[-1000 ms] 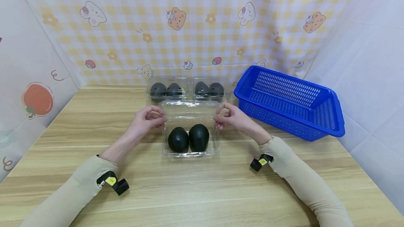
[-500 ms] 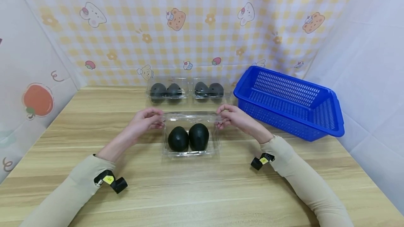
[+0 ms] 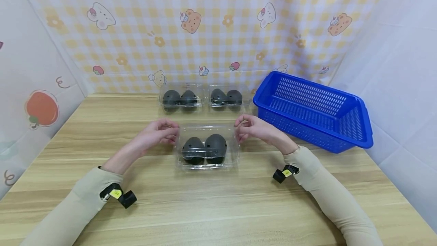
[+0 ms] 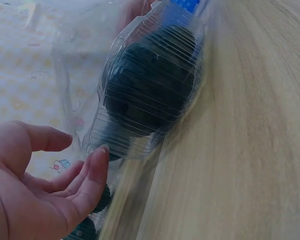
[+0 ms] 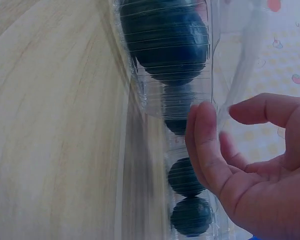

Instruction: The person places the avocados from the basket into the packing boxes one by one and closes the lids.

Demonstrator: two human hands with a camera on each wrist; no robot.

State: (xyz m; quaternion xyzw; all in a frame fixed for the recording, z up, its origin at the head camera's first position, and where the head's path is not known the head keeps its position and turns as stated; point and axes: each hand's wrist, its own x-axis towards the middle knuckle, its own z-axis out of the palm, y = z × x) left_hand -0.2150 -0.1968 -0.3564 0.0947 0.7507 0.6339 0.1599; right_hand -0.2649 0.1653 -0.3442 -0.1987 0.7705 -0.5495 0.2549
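In the middle of the table, a clear plastic clamshell box holds two dark green avocados, side by side. Its hinged lid leans forward over them, its front edge above the base's front rim. My left hand is at the box's back left corner; in the left wrist view the fingertips touch the corner, thumb on the lid's side. At the back right corner my right hand has the lid's edge between thumb and fingertips.
Two more clear clamshell boxes, left and right, stand behind, each with two avocados. A blue perforated basket sits at the back right. A checked curtain hangs behind the wooden table.
The lid has swung from leaning back, through upright, to forward over the avocados. Both hands stay at the back corners and have shifted slightly toward me.
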